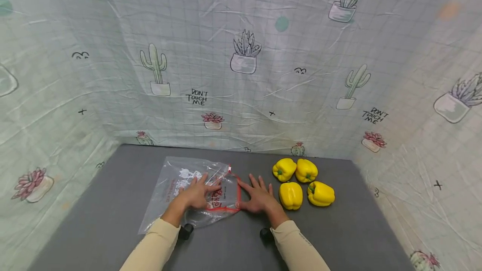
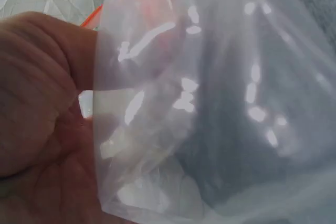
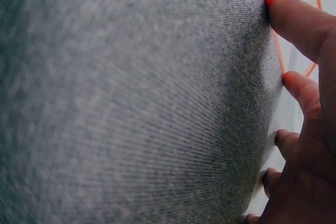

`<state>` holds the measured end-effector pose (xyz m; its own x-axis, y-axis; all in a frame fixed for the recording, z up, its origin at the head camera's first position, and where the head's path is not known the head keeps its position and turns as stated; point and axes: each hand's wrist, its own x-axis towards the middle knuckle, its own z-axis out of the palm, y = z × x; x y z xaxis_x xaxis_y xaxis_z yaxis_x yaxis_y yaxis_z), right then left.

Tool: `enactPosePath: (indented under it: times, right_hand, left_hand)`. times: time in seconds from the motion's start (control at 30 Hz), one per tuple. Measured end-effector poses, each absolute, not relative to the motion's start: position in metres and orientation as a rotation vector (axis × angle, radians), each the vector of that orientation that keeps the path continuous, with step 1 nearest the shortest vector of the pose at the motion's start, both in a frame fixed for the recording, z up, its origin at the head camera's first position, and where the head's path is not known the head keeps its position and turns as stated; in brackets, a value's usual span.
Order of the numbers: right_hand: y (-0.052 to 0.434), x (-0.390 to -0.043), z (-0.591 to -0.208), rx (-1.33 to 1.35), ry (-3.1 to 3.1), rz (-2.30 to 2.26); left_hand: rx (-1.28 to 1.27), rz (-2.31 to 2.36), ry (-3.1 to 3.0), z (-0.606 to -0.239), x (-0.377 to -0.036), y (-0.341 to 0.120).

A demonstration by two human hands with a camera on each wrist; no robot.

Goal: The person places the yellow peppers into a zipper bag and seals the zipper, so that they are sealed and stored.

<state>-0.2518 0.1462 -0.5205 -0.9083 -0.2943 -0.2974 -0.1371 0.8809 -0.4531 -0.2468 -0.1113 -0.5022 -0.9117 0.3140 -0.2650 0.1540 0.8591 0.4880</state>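
Observation:
A clear plastic zip bag (image 1: 165,195) with red and white print lies flat on the grey table. Its red-edged mouth (image 1: 239,189) is spread apart and faces right. Fingers spread, my left hand (image 1: 193,195) lies over the bag near that mouth; in the left wrist view the clear film (image 2: 231,129) covers part of the fingers. My right hand (image 1: 260,198) has its fingers fanned out on the table at the mouth's right side. In the right wrist view, its thumb (image 3: 296,22) and forefinger touch the red edge (image 3: 279,51).
Several yellow bell peppers (image 1: 290,195) stand grouped just right of my right hand. The grey table (image 1: 101,221) is bounded behind and at both sides by hanging cloth (image 1: 226,95) printed with potted cacti.

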Motion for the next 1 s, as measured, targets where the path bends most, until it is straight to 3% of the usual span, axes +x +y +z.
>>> enactPosePath:
  times: [0.37, 1.0]
  right_hand:
    - [0.15, -0.253, -0.523, -0.325, 2.693, -0.616]
    - [0.149, -0.254, -0.526, -0.34, 2.723, -0.658]
  left_hand:
    - [0.265, 0.537, 2.818, -0.514, -0.244, -0.106]
    - [0.223, 0.565, 2.802, -0.504, -0.246, -0.112]
